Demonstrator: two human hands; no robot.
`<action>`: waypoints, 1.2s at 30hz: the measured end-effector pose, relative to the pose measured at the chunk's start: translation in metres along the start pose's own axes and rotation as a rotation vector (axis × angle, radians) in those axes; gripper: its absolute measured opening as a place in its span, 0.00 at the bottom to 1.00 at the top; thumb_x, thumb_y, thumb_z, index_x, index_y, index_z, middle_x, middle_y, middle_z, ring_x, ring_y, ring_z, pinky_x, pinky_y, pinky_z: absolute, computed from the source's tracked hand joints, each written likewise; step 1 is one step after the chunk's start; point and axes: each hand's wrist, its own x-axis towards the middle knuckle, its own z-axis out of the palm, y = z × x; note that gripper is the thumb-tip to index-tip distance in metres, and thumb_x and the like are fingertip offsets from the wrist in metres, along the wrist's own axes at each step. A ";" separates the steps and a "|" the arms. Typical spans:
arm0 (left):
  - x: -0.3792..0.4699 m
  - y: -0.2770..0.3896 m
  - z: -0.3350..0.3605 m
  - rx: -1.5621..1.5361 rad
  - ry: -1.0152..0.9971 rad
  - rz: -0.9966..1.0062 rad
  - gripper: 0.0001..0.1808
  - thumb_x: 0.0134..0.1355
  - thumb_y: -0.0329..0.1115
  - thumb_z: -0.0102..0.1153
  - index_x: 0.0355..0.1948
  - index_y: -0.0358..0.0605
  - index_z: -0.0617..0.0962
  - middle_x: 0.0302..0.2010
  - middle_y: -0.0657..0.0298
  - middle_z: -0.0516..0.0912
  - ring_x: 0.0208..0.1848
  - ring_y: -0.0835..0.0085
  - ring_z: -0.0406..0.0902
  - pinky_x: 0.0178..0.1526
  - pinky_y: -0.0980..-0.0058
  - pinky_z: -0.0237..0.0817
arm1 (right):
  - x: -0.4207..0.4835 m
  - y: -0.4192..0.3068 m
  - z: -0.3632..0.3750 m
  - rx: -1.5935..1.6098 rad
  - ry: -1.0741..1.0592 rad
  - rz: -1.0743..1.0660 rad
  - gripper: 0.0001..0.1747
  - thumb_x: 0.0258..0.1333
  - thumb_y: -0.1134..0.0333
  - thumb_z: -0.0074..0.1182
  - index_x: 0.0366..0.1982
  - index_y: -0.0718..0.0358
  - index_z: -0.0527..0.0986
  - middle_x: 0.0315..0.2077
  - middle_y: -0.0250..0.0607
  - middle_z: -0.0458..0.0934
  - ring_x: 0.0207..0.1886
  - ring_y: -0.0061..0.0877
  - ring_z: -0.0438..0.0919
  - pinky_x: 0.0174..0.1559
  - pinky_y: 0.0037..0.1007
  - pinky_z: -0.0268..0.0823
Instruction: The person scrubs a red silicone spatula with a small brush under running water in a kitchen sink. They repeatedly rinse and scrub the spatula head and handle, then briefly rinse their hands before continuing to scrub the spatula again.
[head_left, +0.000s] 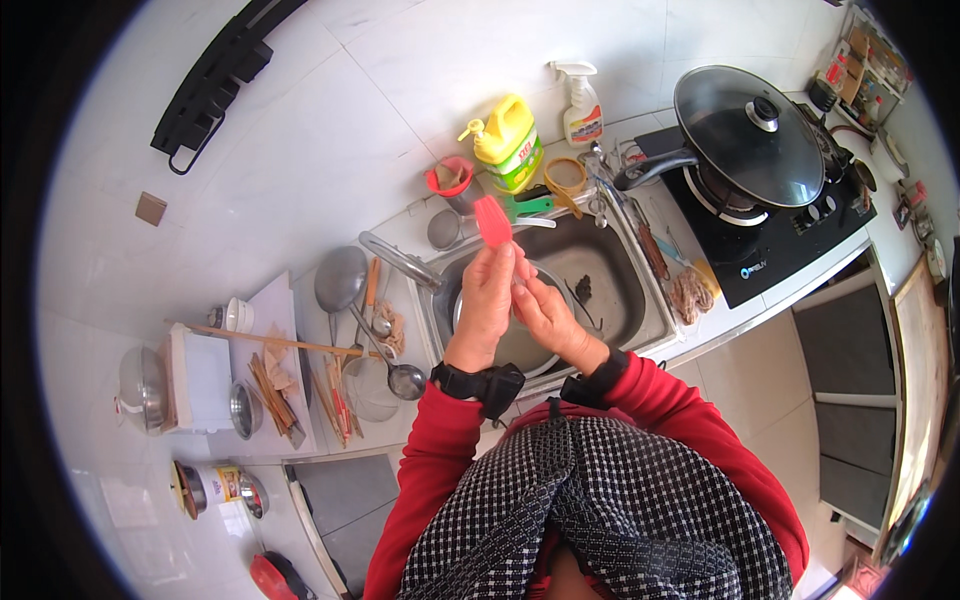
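Observation:
A red silicone basting brush (493, 221) points up and away, bristle head uppermost, above the sink (634, 262). My left hand (486, 304) is closed around it just below the head. Against the left hand, my right hand (553, 316) has its thumb and fingers closed about the lower part of the brush; the handle is mostly hidden between the hands. Beneath them a round metal basin (562, 281) sits in the sink, partly covered by my hands. A dark clump (583, 288) lies on the sink floor to its right.
The faucet (401, 260) reaches over the sink's left side. Behind stand a yellow detergent jug (510, 142) and a spray bottle (582, 105). A lidded wok (750, 139) sits on the gas stove (787, 247) at right. Ladles (406, 381) and chopsticks (337, 401) lie on the left counter.

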 end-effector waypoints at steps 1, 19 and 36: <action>0.000 0.000 0.001 -0.011 -0.004 -0.007 0.12 0.62 0.39 0.43 0.28 0.43 0.70 0.21 0.69 0.69 0.27 0.78 0.68 0.36 0.79 0.63 | 0.000 0.002 0.000 -0.054 0.007 -0.021 0.11 0.57 0.67 0.38 0.34 0.67 0.67 0.17 0.46 0.71 0.20 0.38 0.71 0.25 0.33 0.61; 0.002 -0.002 -0.001 0.007 -0.043 0.001 0.11 0.63 0.37 0.39 0.27 0.44 0.67 0.19 0.71 0.64 0.27 0.80 0.64 0.39 0.78 0.60 | 0.001 0.008 0.007 -0.132 0.075 -0.065 0.09 0.54 0.69 0.40 0.33 0.67 0.68 0.20 0.54 0.73 0.24 0.49 0.71 0.26 0.41 0.62; -0.011 0.022 -0.032 -0.066 -0.045 0.041 0.11 0.61 0.36 0.39 0.32 0.39 0.71 0.25 0.65 0.72 0.30 0.81 0.67 0.33 0.83 0.59 | 0.007 -0.013 0.041 -0.042 0.022 0.005 0.10 0.58 0.68 0.37 0.33 0.68 0.68 0.17 0.39 0.69 0.20 0.24 0.68 0.24 0.27 0.60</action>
